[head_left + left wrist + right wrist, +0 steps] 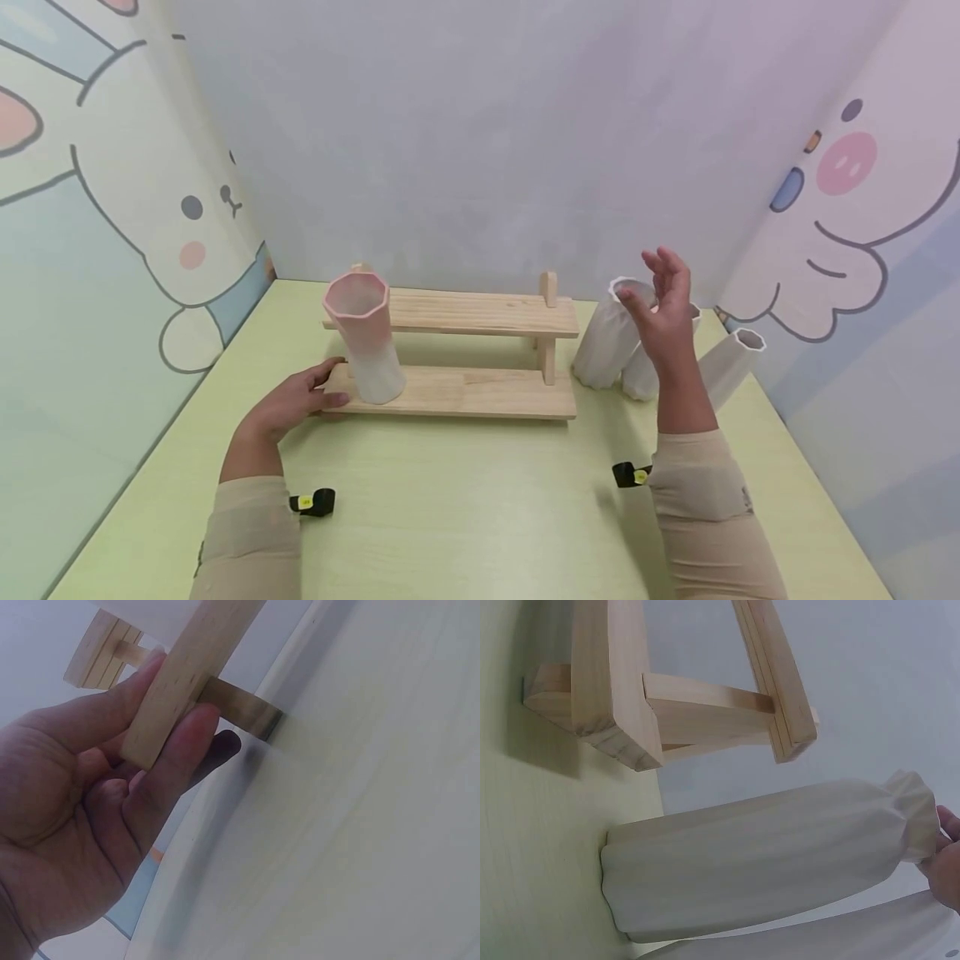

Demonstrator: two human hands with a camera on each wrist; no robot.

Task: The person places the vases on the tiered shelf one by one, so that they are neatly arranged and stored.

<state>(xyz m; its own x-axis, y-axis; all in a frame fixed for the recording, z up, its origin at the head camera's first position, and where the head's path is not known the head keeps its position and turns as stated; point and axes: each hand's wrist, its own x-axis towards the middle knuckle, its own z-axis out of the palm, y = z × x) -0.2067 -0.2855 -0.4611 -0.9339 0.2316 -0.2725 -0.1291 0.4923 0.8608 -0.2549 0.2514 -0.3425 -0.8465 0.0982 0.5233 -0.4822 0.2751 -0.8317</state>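
My left hand (pixel 288 402) grips the left end of the lower board of a two-tier wooden shelf (pixel 480 393). Thumb and fingers lie on opposite faces of the board (pixel 184 690) in the left wrist view. On that lower board, near its left end, a pink-to-white vase (pixel 371 346) stands upright. Raised at the right is my right hand (pixel 667 312), its fingers apart, beside the mouth of a tall white vase (pixel 603 337). In the right wrist view, some fingers (pixel 946 859) show by this vase's frilled rim; whether they touch it I cannot tell.
Partly behind my right hand and forearm stand a second white vase (pixel 640 371) and a narrower white one (pixel 731 362). Pale yellow-green tabletop (pixel 465 508) extends in front of the shelf. Walls with cartoon animals enclose the back and sides.
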